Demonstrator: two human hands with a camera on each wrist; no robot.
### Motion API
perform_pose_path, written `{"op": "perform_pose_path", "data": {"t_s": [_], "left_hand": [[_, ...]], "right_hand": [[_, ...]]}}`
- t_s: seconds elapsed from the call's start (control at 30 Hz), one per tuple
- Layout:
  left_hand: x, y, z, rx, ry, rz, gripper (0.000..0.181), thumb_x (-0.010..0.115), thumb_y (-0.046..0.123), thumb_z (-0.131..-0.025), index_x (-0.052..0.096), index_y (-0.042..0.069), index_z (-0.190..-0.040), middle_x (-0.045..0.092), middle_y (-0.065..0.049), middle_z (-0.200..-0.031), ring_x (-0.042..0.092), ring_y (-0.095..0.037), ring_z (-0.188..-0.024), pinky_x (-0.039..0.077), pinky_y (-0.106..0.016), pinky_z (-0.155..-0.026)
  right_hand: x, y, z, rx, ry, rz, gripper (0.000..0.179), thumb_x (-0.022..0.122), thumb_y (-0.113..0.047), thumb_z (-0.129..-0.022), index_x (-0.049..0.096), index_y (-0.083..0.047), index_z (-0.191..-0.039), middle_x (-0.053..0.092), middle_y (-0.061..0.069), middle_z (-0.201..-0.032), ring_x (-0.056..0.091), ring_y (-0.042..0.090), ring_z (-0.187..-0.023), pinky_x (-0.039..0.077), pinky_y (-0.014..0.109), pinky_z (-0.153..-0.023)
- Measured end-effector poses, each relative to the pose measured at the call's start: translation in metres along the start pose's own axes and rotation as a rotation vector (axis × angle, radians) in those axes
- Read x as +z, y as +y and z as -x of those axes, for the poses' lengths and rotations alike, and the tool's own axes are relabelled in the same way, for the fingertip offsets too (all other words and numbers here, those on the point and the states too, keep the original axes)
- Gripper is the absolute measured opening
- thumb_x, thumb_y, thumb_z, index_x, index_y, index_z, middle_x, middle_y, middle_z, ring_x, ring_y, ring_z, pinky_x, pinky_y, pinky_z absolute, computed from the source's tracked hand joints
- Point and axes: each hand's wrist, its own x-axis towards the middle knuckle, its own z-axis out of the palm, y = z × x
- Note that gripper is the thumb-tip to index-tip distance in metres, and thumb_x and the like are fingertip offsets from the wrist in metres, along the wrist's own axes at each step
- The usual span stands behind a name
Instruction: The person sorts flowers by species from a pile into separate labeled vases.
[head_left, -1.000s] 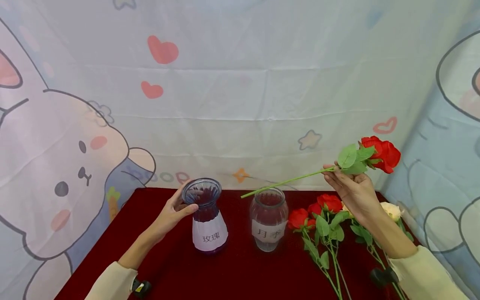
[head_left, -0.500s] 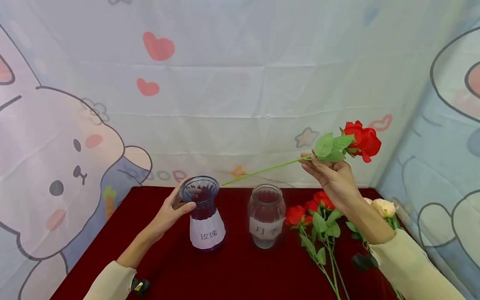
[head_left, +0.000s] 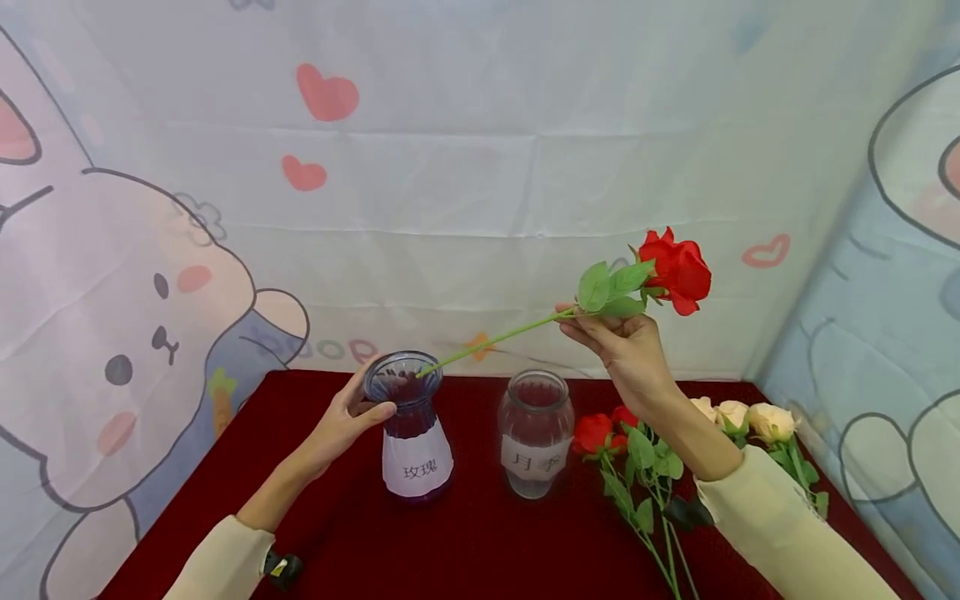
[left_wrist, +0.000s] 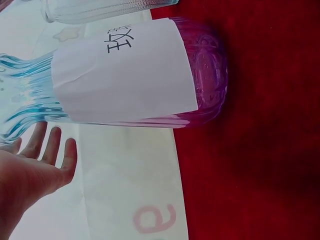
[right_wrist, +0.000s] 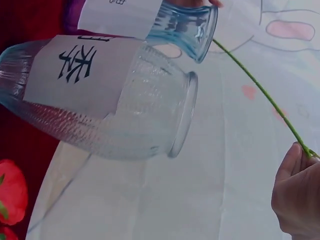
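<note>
Dark red cloth (head_left: 487, 550) spreads below the right hand (head_left: 633, 358). To the left of its grip stands the blue-purple vase (head_left: 412, 429) — the left hand (head_left: 348, 421) holds it near the rim. Between both hands is a clear jar (head_left: 534, 429). The right hand pinches a red rose (head_left: 678, 271) by the stem — bloom right of the grip, stem end at the vase's mouth.
</note>
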Motion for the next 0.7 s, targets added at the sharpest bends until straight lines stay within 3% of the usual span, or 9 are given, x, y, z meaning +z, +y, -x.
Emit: {"op": "perform_pose_path", "data": {"t_s": [0.07, 0.23, 0.37, 0.57, 0.7], "left_hand": [[0.0, 0.001, 0.0, -0.005, 0.019, -0.029, 0.076, 0.063, 0.021, -0.1, 0.021, 0.02, -0.164, 0.037, -0.023, -0.159, 0.054, -0.044, -0.127, 0.053, -0.042, -0.1], [-0.001, 0.001, 0.002, -0.024, 0.034, -0.07, 0.079, 0.066, 0.027, -0.098, 0.023, 0.02, -0.164, 0.038, -0.024, -0.158, 0.052, -0.044, -0.126, 0.053, -0.054, -0.1], [-0.002, 0.002, 0.0, -0.024, 0.022, -0.07, 0.078, 0.065, 0.027, -0.099, 0.022, 0.021, -0.164, 0.04, -0.023, -0.157, 0.055, -0.038, -0.12, 0.054, -0.048, -0.098], [-0.002, 0.002, 0.0, -0.021, 0.026, -0.056, 0.077, 0.064, 0.025, -0.1, 0.021, 0.02, -0.164, 0.043, -0.023, -0.153, 0.056, -0.03, -0.113, 0.054, -0.036, -0.094], [-0.001, 0.002, 0.0, -0.032, 0.031, -0.069, 0.078, 0.065, 0.026, -0.099, 0.022, 0.021, -0.164, 0.039, -0.023, -0.155, 0.054, -0.035, -0.115, 0.053, -0.04, -0.093]], "right_hand": [[0.005, 0.002, -0.001, 0.012, 0.002, 0.024, 0.02, 0.06, -0.001, -0.101, 0.071, -0.013, -0.113, 0.079, 0.001, -0.106, 0.075, 0.014, -0.102, 0.056, 0.032, -0.097], [0.02, 0.005, -0.004, 0.042, 0.007, 0.095, 0.018, 0.061, -0.005, -0.101, 0.072, -0.018, -0.108, 0.079, -0.005, -0.102, 0.073, 0.009, -0.099, 0.056, 0.026, -0.096], [0.03, 0.007, -0.008, 0.032, 0.003, 0.157, 0.019, 0.061, -0.004, -0.101, 0.073, -0.017, -0.107, 0.079, -0.008, -0.099, 0.074, 0.009, -0.095, 0.056, 0.028, -0.095], [0.049, 0.017, -0.01, 0.018, 0.005, 0.43, 0.018, 0.068, -0.011, -0.097, 0.074, -0.001, -0.111, 0.078, -0.011, -0.084, 0.07, 0.01, -0.083, 0.055, 0.029, -0.087], [0.06, 0.025, -0.012, 0.021, -0.044, 0.55, 0.022, 0.07, -0.014, -0.095, 0.077, 0.002, -0.109, 0.08, 0.005, -0.087, 0.068, 0.009, -0.081, 0.053, 0.029, -0.081]]}}
